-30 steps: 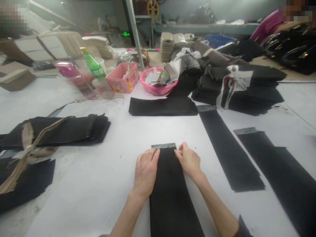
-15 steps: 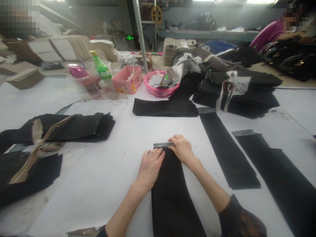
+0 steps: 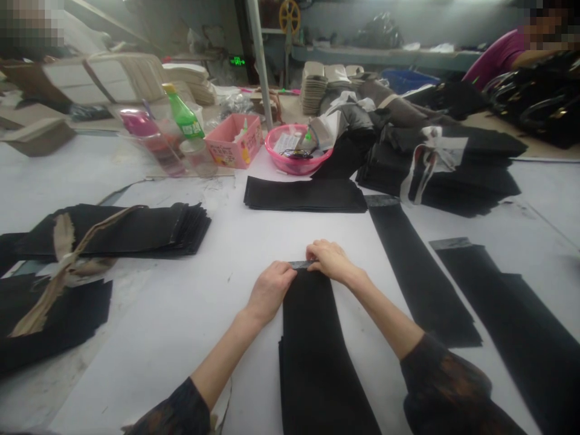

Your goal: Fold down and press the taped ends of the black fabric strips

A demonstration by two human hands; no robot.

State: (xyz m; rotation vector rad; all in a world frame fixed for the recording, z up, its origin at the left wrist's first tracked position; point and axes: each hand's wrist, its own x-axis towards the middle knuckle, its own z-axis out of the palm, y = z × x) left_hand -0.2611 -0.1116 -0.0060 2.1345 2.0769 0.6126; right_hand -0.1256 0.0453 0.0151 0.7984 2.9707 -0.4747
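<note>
A white-covered table spreads before me in a cluttered workroom, with a slim metal pole and a yellow wheel on the far side. At the far right I can see a person's purple sleeve beside a heap of black bags.

On the near middle of the table lies the long black strip I am working at, running towards me, with a grey band across its far end. Another black edge shows from under its near left side. My left hand is nearly closed, thumb and fingertips drawn together on the strip's far left corner. My right hand is curled at the far right corner, thumb and forefinger slightly parted about the band; I cannot tell whether they grip it.

Just beyond my hands a low black stack lies crosswise. To the right are two more sets of long dark pieces, an inner set and an outer set, both grey at the far end. Tied bundles sit at the left and far right. Farther back, from left to right, stand a green bottle, a pink box and a pink basin.
</note>
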